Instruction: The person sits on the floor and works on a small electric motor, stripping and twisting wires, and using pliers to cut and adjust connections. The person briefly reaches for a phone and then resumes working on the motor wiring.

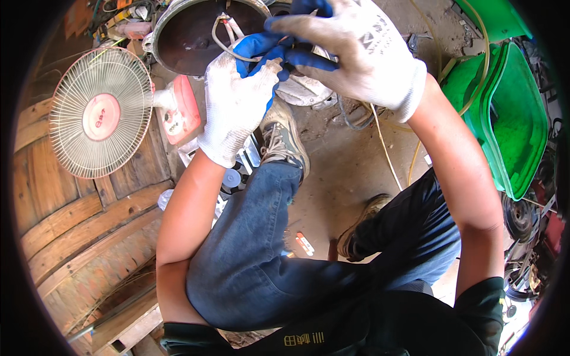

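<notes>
Both my hands wear white gloves with blue palms and meet at the top of the view. My left hand point(237, 98) is closed around a grey cable point(218, 37) that loops out of a round metal housing point(184, 37) with a dark interior and red and white wire ends. My right hand point(350, 56) has bent fingers close beside the left fingertips, on something small that the gloves hide. A pale cast-metal part point(303, 94) lies behind my hands, just above my left shoe.
A pink-hubbed fan point(100, 115) is at left by wooden boards point(53, 216). Green plastic bins point(516, 118) stand at right, with hoses point(481, 89) and scattered parts point(519, 216). My legs and shoes are below. A small orange-and-white item point(304, 242) lies on the floor point(329, 190).
</notes>
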The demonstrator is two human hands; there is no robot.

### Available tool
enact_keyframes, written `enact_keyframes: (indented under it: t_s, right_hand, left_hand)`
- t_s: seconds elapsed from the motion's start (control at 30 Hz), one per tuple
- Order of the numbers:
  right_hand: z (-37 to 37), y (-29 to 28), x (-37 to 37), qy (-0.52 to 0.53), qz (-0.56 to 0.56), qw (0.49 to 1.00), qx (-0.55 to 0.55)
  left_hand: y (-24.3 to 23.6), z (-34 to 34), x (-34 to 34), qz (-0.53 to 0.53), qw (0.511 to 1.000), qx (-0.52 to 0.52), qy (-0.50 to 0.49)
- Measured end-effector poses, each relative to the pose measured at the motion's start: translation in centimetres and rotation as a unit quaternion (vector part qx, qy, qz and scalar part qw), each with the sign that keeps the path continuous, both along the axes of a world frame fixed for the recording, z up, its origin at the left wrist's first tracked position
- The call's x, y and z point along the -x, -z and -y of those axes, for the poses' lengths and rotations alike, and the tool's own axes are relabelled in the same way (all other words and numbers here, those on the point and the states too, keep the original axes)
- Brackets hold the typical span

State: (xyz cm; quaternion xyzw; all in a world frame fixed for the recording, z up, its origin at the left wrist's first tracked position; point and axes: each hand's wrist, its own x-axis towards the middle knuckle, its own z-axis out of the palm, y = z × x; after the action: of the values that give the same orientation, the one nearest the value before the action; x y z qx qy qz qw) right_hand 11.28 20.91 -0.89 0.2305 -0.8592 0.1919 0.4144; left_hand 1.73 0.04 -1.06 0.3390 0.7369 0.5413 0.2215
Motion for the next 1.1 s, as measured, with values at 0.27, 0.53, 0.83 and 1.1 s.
enact_keyframes:
  t_s: [0.27,0.53,0.83,1.1]
  right_hand:
    - [-1.5,-0.4,2.4,-0.092,0.134,0.985,-0.049]
    - [0.0,-5.4,1.3,0.021,0.227,0.972,-0.050]
    - [-0.6,-0.7,-0.9,0.069,0.324,0.771,0.544]
    - [-1.1,0.6,-0.8,0.031,0.212,0.974,0.067]
  left_hand:
    - [0.4,0.3,0.4,0.108,0.992,-0.068,0.015]
    - [1.3,0.0,0.5,-0.013,0.999,-0.034,0.000]
    - [0.9,-0.7,-0.3,-0.074,0.997,0.028,-0.022]
    - [1.1,-0.7,-0.6,-0.051,0.995,0.043,-0.070]
